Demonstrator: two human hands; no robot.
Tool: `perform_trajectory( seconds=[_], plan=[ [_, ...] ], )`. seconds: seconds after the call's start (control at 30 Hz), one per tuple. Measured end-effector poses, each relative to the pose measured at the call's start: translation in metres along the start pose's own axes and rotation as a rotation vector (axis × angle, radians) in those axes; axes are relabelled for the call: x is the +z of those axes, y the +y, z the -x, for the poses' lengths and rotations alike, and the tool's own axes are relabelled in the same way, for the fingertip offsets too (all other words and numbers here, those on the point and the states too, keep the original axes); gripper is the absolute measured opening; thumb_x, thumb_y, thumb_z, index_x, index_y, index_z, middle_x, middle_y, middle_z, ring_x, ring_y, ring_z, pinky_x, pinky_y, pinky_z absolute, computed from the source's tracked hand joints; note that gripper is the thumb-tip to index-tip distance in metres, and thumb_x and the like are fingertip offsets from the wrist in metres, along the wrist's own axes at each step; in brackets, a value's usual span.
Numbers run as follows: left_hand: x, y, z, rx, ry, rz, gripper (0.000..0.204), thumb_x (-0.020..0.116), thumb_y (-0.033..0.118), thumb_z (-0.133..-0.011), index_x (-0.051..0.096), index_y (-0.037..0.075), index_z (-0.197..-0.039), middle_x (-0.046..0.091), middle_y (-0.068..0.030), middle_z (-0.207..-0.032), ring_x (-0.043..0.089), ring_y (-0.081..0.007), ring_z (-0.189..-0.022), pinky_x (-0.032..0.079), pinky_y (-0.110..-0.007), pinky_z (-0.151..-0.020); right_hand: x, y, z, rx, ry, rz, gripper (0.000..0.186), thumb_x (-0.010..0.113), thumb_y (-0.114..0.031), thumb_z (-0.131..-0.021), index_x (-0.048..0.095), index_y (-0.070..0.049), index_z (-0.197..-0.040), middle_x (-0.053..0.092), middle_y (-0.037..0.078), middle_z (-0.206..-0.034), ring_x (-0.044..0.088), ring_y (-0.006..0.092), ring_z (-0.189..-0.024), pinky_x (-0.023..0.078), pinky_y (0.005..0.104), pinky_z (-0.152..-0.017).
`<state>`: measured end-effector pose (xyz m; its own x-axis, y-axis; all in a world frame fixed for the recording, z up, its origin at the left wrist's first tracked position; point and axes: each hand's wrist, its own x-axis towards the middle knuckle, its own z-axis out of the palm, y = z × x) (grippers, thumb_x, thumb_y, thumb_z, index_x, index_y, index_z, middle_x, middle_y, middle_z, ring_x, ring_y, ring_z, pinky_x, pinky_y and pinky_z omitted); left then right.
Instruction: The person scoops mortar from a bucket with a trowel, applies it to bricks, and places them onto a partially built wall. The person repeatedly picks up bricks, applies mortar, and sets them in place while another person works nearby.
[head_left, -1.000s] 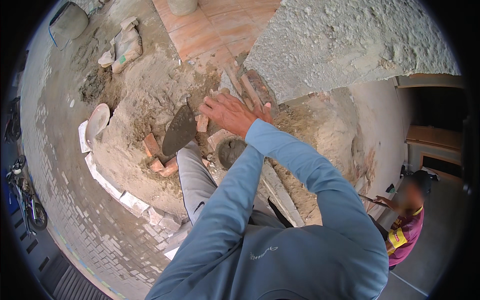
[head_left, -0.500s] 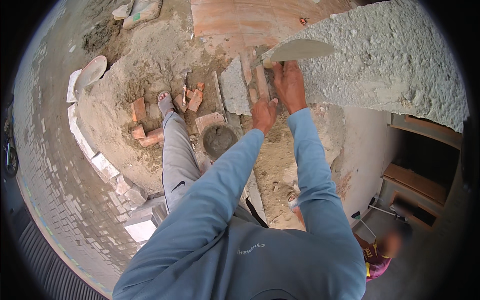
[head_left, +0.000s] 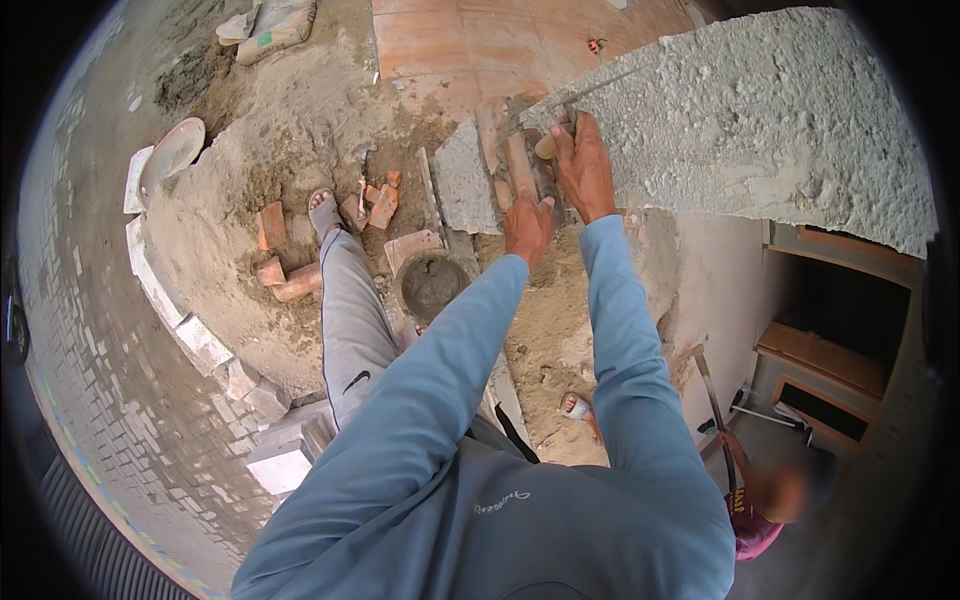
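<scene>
My right hand point(head_left: 585, 168) grips a trowel by its wooden handle point(head_left: 545, 148). The thin blade point(head_left: 590, 92) is seen nearly edge-on, slanting up to the right along the rough wall edge. My left hand point(head_left: 528, 228) is closed at the near end of a narrow reddish brick point(head_left: 521, 165), thumb stretched toward the right hand. This brick lies in the gap between a rough grey slab piece point(head_left: 464, 182) and the rough plastered wall point(head_left: 745, 130). Grey wet mortar shows around the brick. Left of my forearms stands a round bucket point(head_left: 403, 290) of mortar.
Broken bricks point(head_left: 384, 207) and a hammer-like tool point(head_left: 363, 180) lie near my left foot. A shallow pan point(head_left: 172, 158) rests on the sand heap, edged by white blocks point(head_left: 203, 338). Sacks point(head_left: 278, 35) lie far left. At lower right, another person point(head_left: 755, 515) holds a long-handled tool point(head_left: 715, 400).
The trowel has turned from showing its blade's broad face to nearly edge-on. My left hand stays at the brick. The other person's long-handled tool has come into sight.
</scene>
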<state>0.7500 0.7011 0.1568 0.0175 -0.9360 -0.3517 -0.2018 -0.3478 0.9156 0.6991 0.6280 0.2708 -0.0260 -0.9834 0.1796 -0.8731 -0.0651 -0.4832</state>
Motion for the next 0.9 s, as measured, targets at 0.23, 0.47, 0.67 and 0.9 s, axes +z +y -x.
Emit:
perform_trajectory(
  seconds=[0.23,0.47,0.67,0.9],
  plan=[
    [-0.029,-0.021,-0.016,-0.045,-0.183,0.101,0.048,0.061,0.038,-0.097,0.068,-0.008,-0.103,0.072,-0.0227,-0.096,0.068,-0.036,-0.096,0.05,-0.043,-0.085,-0.044,-0.023,0.084,0.129,0.203,-0.599,0.026,0.058,-0.026,-0.101,0.057,-0.001,-0.111,0.06,0.01,-0.079,0.06,0.0191,-0.071,0.048,0.0363,-0.063],
    [-0.239,-0.131,-0.004,-0.082,-0.007,-0.173,0.047,0.049,0.034,-0.103,0.064,-0.005,-0.124,0.07,-0.0249,-0.11,0.067,-0.0273,-0.104,0.05,-0.036,-0.091,0.004,0.027,0.204,0.322,-0.16,-0.307,0.036,0.064,-0.035,-0.097,0.063,0.0,-0.106,0.068,0.022,-0.091,0.066,0.0361,-0.08,0.051,0.0435,-0.069],
    [-0.486,-0.299,0.207,-0.439,0.201,-0.311,0.057,0.058,0.036,-0.099,0.053,-0.006,-0.136,0.065,-0.0204,-0.119,0.065,-0.0236,-0.096,0.056,-0.036,-0.075,0.174,0.035,0.151,0.46,-0.203,-0.416,0.06,0.059,-0.055,-0.093,0.061,-0.004,-0.125,0.069,0.024,-0.109,0.065,0.0428,-0.1,0.051,0.0496,-0.085],
    [-0.503,-0.34,0.485,-1.126,-0.221,-0.528,0.02,0.061,0.017,-0.091,0.065,0.001,-0.103,0.065,-0.0121,-0.087,0.068,-0.0246,-0.082,0.056,-0.038,-0.058,0.221,0.067,0.109,0.797,-0.16,-0.352,0.067,0.058,-0.057,-0.091,0.056,-0.011,-0.14,0.066,0.017,-0.128,0.062,0.0373,-0.118,0.05,0.0447,-0.1]
  ],
)
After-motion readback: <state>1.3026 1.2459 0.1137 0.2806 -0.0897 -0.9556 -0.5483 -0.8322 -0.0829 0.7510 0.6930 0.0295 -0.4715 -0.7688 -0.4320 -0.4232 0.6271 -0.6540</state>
